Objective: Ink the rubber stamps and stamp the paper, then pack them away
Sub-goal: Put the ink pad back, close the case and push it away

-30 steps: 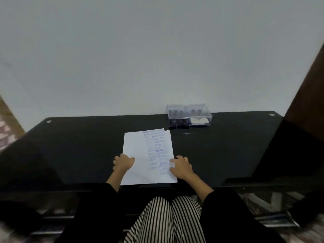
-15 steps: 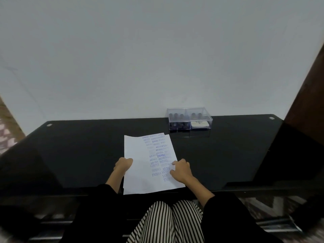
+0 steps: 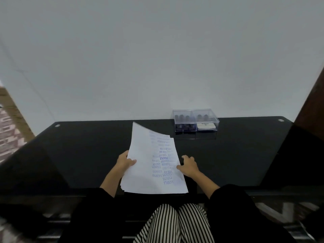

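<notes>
Paper (image 3: 145, 165) lengthwise, far end upward-left

home desk (image 3: 87, 155), bare wall (image 3: 157, 58)

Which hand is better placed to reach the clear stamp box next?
Right. The right hand lies open at the paper's edge, on the clear box's side; the left hand grips the paper.
</notes>
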The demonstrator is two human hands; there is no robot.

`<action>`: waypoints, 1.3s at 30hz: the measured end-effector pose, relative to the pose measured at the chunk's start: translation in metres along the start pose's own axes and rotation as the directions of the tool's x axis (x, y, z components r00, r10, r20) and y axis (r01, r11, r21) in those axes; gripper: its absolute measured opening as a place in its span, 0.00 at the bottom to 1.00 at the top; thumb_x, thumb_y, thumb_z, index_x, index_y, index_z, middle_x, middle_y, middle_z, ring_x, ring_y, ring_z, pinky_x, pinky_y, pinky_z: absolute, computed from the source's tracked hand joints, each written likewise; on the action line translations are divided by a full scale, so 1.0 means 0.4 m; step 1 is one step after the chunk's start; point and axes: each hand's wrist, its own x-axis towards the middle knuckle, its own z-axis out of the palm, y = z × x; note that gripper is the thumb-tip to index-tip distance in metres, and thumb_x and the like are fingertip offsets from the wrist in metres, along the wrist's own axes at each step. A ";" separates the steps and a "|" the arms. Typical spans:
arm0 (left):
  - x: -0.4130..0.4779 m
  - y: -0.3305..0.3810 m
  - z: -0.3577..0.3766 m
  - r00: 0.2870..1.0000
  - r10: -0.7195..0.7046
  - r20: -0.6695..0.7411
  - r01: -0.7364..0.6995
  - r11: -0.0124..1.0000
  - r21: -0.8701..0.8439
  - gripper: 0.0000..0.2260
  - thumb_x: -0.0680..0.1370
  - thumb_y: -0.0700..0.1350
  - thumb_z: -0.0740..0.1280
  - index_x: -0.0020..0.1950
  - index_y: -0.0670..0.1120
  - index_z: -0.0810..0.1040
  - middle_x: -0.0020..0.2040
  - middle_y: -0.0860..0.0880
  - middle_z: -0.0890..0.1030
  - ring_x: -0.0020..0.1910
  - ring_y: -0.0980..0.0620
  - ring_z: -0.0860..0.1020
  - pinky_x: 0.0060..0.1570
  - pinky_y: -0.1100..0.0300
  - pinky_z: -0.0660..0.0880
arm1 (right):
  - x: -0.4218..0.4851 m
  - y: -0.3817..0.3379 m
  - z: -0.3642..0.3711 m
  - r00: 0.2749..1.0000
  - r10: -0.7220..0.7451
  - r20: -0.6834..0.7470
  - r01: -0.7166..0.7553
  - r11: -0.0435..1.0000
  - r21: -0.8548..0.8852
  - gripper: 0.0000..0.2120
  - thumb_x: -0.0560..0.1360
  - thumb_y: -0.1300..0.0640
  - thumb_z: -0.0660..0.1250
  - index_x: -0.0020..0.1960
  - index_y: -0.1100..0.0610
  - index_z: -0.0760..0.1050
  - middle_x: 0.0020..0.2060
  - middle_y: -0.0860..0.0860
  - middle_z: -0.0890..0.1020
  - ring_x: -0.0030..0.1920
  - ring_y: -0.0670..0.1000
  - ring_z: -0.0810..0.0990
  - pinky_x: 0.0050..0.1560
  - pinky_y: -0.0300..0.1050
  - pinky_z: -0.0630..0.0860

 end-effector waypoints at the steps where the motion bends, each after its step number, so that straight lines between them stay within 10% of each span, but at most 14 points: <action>1: -0.007 0.007 -0.014 0.998 0.051 0.026 -0.051 0.999 -0.009 0.18 0.76 0.30 0.62 0.65 0.39 0.70 0.61 0.39 0.76 0.56 0.40 0.76 0.55 0.49 0.73 | 0.007 -0.004 -0.011 0.999 0.032 0.003 -0.032 0.999 0.025 0.31 0.76 0.52 0.64 0.74 0.59 0.56 0.70 0.60 0.60 0.69 0.59 0.64 0.66 0.50 0.68; 6: -0.038 0.030 -0.074 0.972 0.192 0.137 -0.174 0.976 -0.132 0.15 0.77 0.33 0.63 0.61 0.46 0.72 0.60 0.43 0.77 0.56 0.42 0.77 0.55 0.47 0.74 | 0.009 -0.019 -0.048 0.989 0.092 0.113 -0.137 0.858 0.495 0.41 0.74 0.46 0.68 0.76 0.58 0.49 0.73 0.57 0.61 0.71 0.58 0.64 0.65 0.55 0.70; 12: -0.064 0.069 -0.070 0.940 0.215 0.263 -0.123 0.937 -0.326 0.13 0.77 0.39 0.64 0.61 0.44 0.73 0.57 0.44 0.79 0.55 0.45 0.79 0.49 0.52 0.77 | -0.022 -0.058 -0.076 0.972 -0.209 0.111 0.049 0.637 0.769 0.16 0.78 0.61 0.62 0.65 0.58 0.69 0.64 0.57 0.75 0.62 0.58 0.75 0.62 0.58 0.73; 21: -0.061 0.181 0.006 0.919 0.395 0.000 -0.362 0.843 -0.397 0.13 0.78 0.38 0.63 0.63 0.42 0.71 0.53 0.48 0.79 0.51 0.49 0.79 0.50 0.57 0.78 | -0.031 -0.186 -0.139 0.908 -0.256 -0.331 0.417 0.619 0.666 0.16 0.80 0.62 0.57 0.68 0.60 0.68 0.63 0.57 0.75 0.62 0.56 0.75 0.63 0.55 0.73; 39: 0.007 -0.017 0.115 0.975 0.175 -0.137 -0.174 0.985 0.016 0.17 0.80 0.39 0.61 0.67 0.36 0.69 0.64 0.38 0.74 0.64 0.40 0.72 0.62 0.52 0.69 | 0.002 -0.048 0.019 0.975 -0.173 -0.139 0.214 0.898 0.385 0.22 0.80 0.68 0.51 0.73 0.59 0.57 0.68 0.57 0.70 0.69 0.56 0.68 0.66 0.43 0.66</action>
